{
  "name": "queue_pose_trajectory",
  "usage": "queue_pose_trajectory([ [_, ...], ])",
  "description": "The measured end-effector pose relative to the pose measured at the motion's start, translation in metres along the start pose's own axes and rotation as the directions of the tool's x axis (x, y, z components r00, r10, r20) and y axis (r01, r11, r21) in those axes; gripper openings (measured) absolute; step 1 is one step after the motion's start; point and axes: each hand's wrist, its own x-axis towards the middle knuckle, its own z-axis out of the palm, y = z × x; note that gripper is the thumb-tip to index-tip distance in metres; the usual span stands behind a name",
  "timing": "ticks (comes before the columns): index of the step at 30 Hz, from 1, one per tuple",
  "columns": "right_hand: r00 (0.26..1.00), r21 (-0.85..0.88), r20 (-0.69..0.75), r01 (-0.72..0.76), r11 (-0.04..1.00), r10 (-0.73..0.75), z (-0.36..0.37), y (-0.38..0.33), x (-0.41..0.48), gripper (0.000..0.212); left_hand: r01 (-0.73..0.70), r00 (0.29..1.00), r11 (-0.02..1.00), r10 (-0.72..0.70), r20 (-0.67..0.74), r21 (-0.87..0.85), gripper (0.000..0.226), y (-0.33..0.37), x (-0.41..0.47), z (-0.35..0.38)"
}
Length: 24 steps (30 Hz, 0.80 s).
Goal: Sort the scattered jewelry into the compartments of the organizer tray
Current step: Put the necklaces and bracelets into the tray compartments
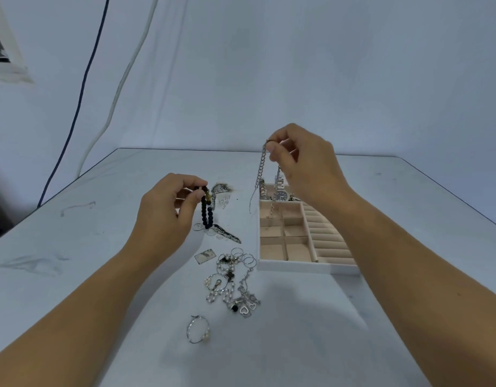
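Note:
My left hand (pixel 170 208) pinches a black bead bracelet (pixel 207 212) that hangs just above the table. My right hand (pixel 302 160) holds a silver chain (pixel 261 166) up over the far end of the white organizer tray (pixel 297 267); the chain's loose end dangles into a far square compartment. The tray has beige square compartments on its left and ring rolls on its right. A wristwatch (pixel 281 192) lies in its far section. A tangle of pearl strands, rings and heart charms (pixel 233 283) lies on the table in front of the tray.
A thin hoop bracelet with a pearl (pixel 198 329) lies nearest me. Silver leaf-shaped pieces (pixel 227 233) and a small rectangular plate (pixel 205 256) lie near my left hand. Two cables (pixel 82 88) hang down the white backdrop at the left.

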Motion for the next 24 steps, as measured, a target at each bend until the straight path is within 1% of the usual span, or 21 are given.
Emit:
queue_pose_trajectory([
  [2,1.000,0.036,-0.025,0.000,0.999,0.000,-0.010,-0.001,-0.002,0.008,0.007,1.000,1.000,-0.007,0.000,-0.026,0.016,0.008,0.000,0.005],
  [4,0.999,0.035,-0.052,0.007,0.999,-0.005,-0.020,0.001,-0.005,0.007,0.003,1.000,0.999,-0.002,0.012,-0.044,0.015,0.017,0.003,0.010],
  [10,0.990,0.066,-0.140,0.006,0.998,0.004,-0.039,0.017,-0.014,0.006,0.053,0.993,0.995,-0.043,0.105,-0.087,0.014,0.039,0.018,0.024],
  [14,0.988,0.090,-0.157,0.012,0.996,0.003,-0.044,0.031,-0.023,0.005,0.090,0.988,0.989,-0.073,0.136,-0.120,0.014,0.045,0.028,0.040],
  [17,0.987,0.100,-0.161,0.018,0.995,-0.002,-0.043,0.042,-0.031,0.004,0.081,0.985,0.990,-0.062,0.160,-0.118,0.016,0.047,0.031,0.051],
  [20,0.989,0.084,-0.143,0.059,0.995,-0.047,-0.040,0.051,-0.035,0.006,0.084,0.983,0.987,-0.060,0.173,-0.136,0.017,0.049,0.036,0.058],
  [24,0.975,0.018,-0.147,0.168,0.986,-0.164,-0.039,0.061,-0.034,0.010,0.096,0.981,0.976,-0.059,0.187,-0.196,0.019,0.051,0.044,0.062],
])
